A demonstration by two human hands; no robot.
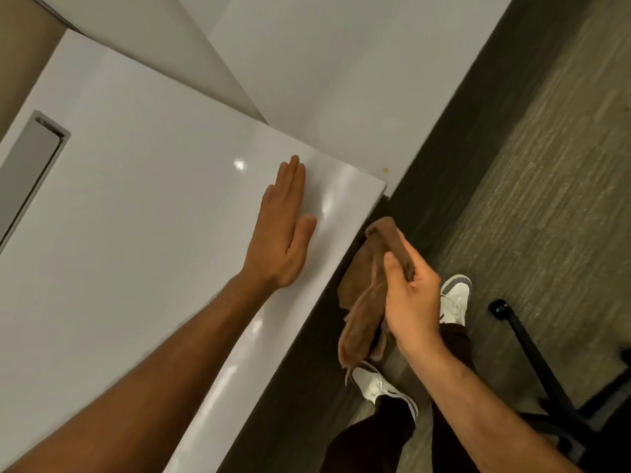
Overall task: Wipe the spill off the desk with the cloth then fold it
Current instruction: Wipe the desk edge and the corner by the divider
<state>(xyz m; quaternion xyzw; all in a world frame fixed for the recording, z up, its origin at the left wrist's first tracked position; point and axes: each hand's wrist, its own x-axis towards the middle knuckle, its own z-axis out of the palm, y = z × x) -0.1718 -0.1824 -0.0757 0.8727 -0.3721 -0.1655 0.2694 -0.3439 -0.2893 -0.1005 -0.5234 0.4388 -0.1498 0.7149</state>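
My left hand lies flat, palm down, on the white desk near its right corner, fingers straight and together, holding nothing. Off the desk's edge, over the floor, my right hand grips a brown cloth. The cloth hangs bunched and crumpled from that hand, one end above the thumb and the rest drooping below. I see no liquid on the desk around my left hand, only glare. A small orange-brown spot marks the neighbouring white surface near its edge.
A grey cable slot is set into the desk at the left. Below are my two white shoes and dark trousers on grey carpet. A black chair base stands at the right.
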